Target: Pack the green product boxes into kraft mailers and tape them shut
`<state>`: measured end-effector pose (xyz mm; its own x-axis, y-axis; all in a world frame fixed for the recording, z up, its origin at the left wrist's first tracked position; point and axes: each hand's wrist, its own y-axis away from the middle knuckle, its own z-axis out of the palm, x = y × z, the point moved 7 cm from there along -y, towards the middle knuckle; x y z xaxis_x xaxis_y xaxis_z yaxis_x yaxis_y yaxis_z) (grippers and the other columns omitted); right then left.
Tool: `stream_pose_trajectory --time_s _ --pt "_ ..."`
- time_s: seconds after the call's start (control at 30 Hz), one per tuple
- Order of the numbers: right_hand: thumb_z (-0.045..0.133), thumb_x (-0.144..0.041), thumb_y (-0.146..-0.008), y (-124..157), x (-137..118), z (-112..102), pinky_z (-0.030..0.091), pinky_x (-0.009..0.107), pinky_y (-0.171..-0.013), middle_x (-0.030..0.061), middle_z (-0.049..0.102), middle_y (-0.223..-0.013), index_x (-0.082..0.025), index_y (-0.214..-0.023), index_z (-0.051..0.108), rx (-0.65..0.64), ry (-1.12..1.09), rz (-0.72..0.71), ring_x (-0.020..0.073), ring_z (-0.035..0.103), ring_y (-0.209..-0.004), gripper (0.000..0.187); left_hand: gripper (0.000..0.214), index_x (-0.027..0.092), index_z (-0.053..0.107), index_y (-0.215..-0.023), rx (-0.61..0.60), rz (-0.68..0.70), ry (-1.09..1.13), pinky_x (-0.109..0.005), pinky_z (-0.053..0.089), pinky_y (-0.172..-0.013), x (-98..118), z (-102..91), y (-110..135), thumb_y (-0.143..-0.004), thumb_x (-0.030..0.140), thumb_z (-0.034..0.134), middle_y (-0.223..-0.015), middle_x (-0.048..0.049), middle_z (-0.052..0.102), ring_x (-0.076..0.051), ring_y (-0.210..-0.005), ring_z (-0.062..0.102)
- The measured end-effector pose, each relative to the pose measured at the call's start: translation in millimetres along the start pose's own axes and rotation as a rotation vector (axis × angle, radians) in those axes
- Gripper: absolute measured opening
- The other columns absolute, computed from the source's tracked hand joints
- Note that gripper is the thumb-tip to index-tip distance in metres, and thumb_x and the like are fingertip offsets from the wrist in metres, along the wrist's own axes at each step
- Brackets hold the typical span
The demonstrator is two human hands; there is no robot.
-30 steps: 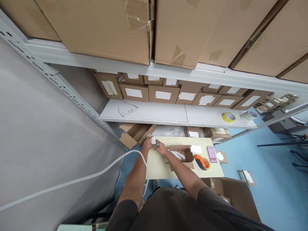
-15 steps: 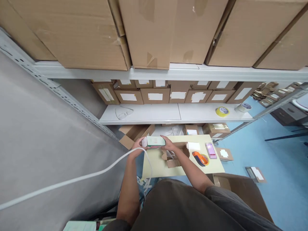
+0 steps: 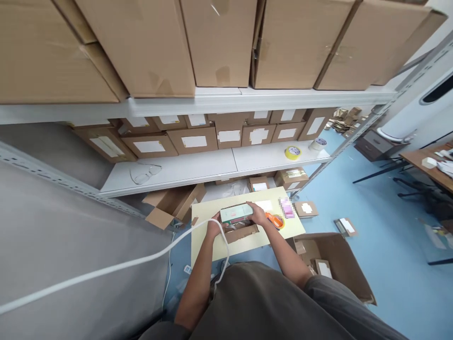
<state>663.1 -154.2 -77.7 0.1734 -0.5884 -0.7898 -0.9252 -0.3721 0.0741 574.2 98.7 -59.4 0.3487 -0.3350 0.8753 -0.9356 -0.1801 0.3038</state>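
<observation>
Between my two hands is a pale green and white box (image 3: 236, 213), held by its ends over an open cardboard carton (image 3: 244, 233). My left hand (image 3: 213, 225) grips the box's left end. My right hand (image 3: 256, 213) is closed around its right end. The carton lies on a pale yellow tabletop (image 3: 208, 250), its near flap folded out; most of its inside is hidden under the box. An orange tape dispenser (image 3: 274, 220) rests to the right of my right hand, partly behind my forearm.
A white cable (image 3: 141, 257) runs across in front of my left wrist. Beyond the table stands a shelf (image 3: 198, 174) with glasses (image 3: 145, 174), a yellow tape roll (image 3: 292, 152) and labelled boxes. A large open carton (image 3: 348, 264) stands on the floor at right.
My hands have brought the green and white box rightward from beside the carton to over its opening. My view has turned to the right.
</observation>
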Motion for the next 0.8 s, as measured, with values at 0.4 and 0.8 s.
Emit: stream_pose_trajectory --time_s 0.4,0.8 --pt "0.083 -0.014 -0.074 15 36 27 0.05 0.048 -0.119 0.015 0.063 -0.155 -0.023 -0.153 0.062 -0.02 0.114 0.066 0.0344 0.063 -0.14 0.083 0.071 0.019 0.066 -0.141 0.082 -0.019 -0.324 -0.04 0.055 -0.106 -38 20.4 -7 -0.073 0.012 0.087 -0.132 -0.015 0.078 -0.032 -0.129 0.07" --pt "0.078 -0.011 -0.066 21 53 -4 0.048 0.052 -0.122 0.0133 0.066 -0.152 -0.023 -0.153 0.06 0.039 -0.03 0.115 0.0331 0.064 -0.139 0.09 0.061 0.017 0.064 -0.135 0.034 -0.072 -0.259 -0.034 0.055 -0.098 -16 56.2 -4 -0.078 0.006 0.083 -0.127 -0.014 0.08 -0.031 -0.119 0.075"
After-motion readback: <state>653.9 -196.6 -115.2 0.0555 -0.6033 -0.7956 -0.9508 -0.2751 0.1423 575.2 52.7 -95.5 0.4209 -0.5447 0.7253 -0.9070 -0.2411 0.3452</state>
